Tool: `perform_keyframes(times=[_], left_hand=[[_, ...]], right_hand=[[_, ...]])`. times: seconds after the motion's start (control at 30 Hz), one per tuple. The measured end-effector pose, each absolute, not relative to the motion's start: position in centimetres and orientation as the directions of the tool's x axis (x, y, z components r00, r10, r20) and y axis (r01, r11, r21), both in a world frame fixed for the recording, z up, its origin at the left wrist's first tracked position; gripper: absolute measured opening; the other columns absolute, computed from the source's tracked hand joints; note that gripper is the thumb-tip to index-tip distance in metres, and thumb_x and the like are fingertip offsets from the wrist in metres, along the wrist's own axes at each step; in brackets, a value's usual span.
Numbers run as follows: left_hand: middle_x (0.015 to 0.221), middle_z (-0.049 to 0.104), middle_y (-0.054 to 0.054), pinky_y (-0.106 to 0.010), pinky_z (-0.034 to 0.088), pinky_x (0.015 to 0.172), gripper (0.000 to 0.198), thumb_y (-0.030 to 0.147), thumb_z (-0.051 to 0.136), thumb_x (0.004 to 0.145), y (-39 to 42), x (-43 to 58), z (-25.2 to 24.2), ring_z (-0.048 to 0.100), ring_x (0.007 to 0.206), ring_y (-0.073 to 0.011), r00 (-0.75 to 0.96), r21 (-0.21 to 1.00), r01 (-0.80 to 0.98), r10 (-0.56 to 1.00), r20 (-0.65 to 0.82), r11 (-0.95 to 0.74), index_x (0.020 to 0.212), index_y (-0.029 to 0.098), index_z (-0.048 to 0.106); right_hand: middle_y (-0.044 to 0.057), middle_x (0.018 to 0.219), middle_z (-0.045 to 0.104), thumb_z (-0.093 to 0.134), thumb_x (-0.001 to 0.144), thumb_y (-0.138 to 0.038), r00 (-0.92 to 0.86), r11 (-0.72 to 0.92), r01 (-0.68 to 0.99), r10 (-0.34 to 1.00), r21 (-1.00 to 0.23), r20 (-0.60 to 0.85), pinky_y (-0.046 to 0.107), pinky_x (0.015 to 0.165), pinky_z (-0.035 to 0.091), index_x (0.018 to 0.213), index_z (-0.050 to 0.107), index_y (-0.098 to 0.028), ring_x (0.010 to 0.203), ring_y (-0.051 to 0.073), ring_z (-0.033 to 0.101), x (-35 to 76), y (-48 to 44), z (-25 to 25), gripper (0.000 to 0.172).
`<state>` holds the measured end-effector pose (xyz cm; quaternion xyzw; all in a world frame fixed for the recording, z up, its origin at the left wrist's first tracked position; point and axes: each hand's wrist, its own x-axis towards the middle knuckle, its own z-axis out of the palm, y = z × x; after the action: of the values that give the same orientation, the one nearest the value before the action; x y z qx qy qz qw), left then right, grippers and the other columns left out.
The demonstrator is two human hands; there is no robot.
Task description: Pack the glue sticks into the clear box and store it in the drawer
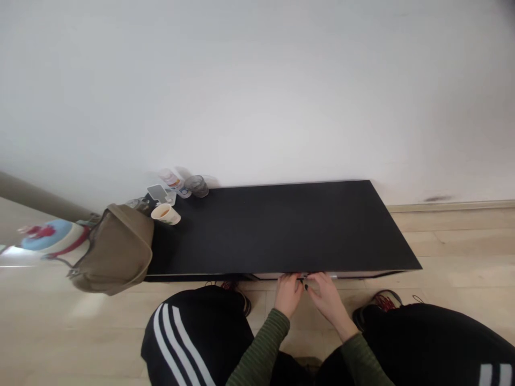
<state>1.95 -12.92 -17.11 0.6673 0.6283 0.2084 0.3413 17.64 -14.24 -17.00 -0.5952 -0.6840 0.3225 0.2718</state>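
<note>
The left hand [288,294] and the right hand [326,296] are close together at the front edge of the black desk [281,225], near its middle. Their fingers curl by a small dark thing [303,281] just under that edge. I cannot tell if they pinch it. A brown bag [115,249] and a paper cup [166,214] sit at the desk's left end.

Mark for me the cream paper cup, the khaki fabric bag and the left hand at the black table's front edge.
Cream paper cup [170,217], head view, on its outer wall.
Khaki fabric bag [116,249], head view, middle of its body.
Left hand [288,294], head view, back of the hand.
</note>
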Motion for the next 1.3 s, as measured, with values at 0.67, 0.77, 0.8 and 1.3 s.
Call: perform_keyframes(times=[0.67,0.77,0.8,1.3], left_hand=[[0.041,0.009,0.017,-0.015,0.018,0.033,0.073,0.048,0.072,0.068,-10.3,-1.2,-2.1,0.001,0.029,-0.0022,0.155,0.593,-0.803,0.981,0.112,0.059,0.136,0.039,0.046],[0.045,0.007,0.015,-0.017,0.015,0.033,0.071,0.038,0.066,0.073,-9.6,0.2,-2.9,-0.001,0.033,-0.0035,0.152,0.604,-0.788,0.988,0.004,0.118,0.141,0.036,0.043],[0.045,0.007,0.015,-0.017,0.015,0.033,0.073,0.037,0.067,0.073,-9.6,0.3,-3.1,-0.001,0.033,-0.0039,0.15,0.599,-0.791,0.989,-0.006,0.123,0.141,0.036,0.042],[0.157,0.034,-0.014,-0.06,0.013,0.118,0.061,0.029,0.06,0.084,-12.0,-0.2,-12.9,0.022,0.148,-0.0355,0.117,0.716,0.682,0.988,0.096,-0.15,0.143,0.022,0.048]], right_hand=[[-0.016,0.044,0.03,0.078,0.071,-0.031,-0.124,-0.008,-0.919,0.954,-0.394,0.271,0.013,0.035,0.025,0.15,0.027,-0.045,0.033,0.005,0.023,18.8,-11.6,0.3,0.095],[-0.014,0.05,0.032,0.073,0.071,-0.018,-0.158,-0.133,-0.938,0.986,-0.321,0.054,0.012,0.036,0.027,0.149,0.033,-0.041,0.039,0.005,0.025,17.9,-10.0,-2.2,0.091],[-0.014,0.051,0.031,0.071,0.071,-0.016,-0.162,-0.145,-0.943,0.986,-0.3,0.031,0.011,0.036,0.027,0.149,0.034,-0.041,0.04,0.006,0.025,17.9,-10.0,-2.8,0.09],[0.001,0.061,0.063,0.067,0.078,-0.024,-0.292,-0.749,-0.405,0.65,-0.525,-0.702,0.019,0.047,0.03,0.079,0.063,-0.017,0.052,0.009,0.053,18.6,-13.8,-20.0,0.008]])
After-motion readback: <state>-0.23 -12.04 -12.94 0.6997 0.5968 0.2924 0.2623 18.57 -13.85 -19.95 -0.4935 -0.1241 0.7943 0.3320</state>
